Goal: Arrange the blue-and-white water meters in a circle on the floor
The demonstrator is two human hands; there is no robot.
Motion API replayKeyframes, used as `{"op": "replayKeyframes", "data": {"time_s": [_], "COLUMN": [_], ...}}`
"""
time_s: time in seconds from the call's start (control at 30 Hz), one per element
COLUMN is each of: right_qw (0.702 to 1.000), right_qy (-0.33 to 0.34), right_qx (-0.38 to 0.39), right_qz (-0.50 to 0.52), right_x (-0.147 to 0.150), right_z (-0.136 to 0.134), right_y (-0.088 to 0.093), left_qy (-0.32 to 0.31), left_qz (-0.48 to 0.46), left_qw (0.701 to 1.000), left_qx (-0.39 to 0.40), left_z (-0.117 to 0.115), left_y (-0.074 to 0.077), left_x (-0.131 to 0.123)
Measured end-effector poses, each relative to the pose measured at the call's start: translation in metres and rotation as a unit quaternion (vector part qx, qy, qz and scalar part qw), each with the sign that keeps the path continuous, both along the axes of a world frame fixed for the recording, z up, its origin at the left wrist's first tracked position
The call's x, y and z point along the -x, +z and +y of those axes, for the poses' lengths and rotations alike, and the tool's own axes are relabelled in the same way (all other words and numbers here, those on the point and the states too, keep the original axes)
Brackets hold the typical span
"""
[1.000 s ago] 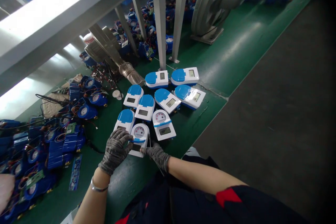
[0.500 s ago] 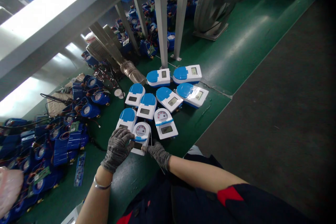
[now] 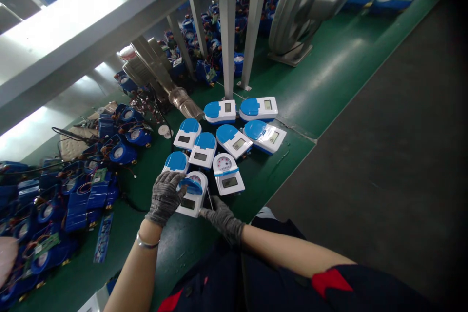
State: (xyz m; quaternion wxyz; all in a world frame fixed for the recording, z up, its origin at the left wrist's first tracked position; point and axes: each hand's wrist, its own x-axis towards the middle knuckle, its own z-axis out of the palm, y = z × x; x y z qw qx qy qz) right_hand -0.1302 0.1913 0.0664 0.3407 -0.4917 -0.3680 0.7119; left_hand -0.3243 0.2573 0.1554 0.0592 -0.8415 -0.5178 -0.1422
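My left hand [image 3: 166, 198], in a grey knit glove, pinches the blue lid [image 3: 190, 186] of the nearest white water meter [image 3: 187, 209]. The lid is partly raised and covers part of the round dial. Beside this meter's lower right edge is my gloved right hand [image 3: 223, 218], fingers closed around a thin metal rod [image 3: 209, 199] that points up past the meter. Just behind, a second water meter [image 3: 229, 184] has its lid up and its dial showing. Another water meter [image 3: 176, 161], lid down, is partly hidden by my left hand.
Several more lidded water meters [image 3: 234, 141] lie grouped on the green surface [image 3: 292, 156]. Blue meter bodies with loose wires [image 3: 80, 209] are piled at left. Metal table legs [image 3: 228, 34], a clear-wrapped pipe [image 3: 185, 102] and a grey round machine [image 3: 292, 14] stand behind.
The nearest meter's blue lid has swung from folded back towards partly lowered over the dial, with my left hand on it. My right hand remains by the meter's lower right edge.
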Motion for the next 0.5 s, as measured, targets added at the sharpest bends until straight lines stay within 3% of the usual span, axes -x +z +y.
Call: {"op": "replayKeyframes", "data": {"time_s": [0.13, 0.23, 0.3, 0.4, 0.5], "right_qw": [0.989, 0.989, 0.990, 0.981, 0.977], "right_qy": [0.074, 0.011, -0.071, -0.166, -0.171], "right_qx": [-0.122, -0.146, -0.119, -0.091, -0.092], "right_qz": [-0.039, -0.014, -0.005, -0.047, -0.093], "right_x": [-0.032, -0.061, -0.086, -0.129, -0.158], "right_z": [-0.021, -0.021, -0.013, 0.008, 0.025], "right_y": [0.036, 0.050, 0.045, 0.019, -0.014], "left_qy": [0.039, 0.032, 0.020, -0.008, -0.022], "left_qz": [-0.033, -0.098, -0.134, -0.157, -0.163], "left_qw": [0.999, 0.995, 0.991, 0.987, 0.986], "left_qx": [-0.014, -0.019, -0.009, 0.024, 0.023], "left_z": [0.001, -0.005, -0.009, -0.014, -0.014], "left_y": [-0.011, -0.014, -0.016, -0.017, -0.018], "left_x": [-0.018, -0.043, -0.060, -0.082, -0.099]}}
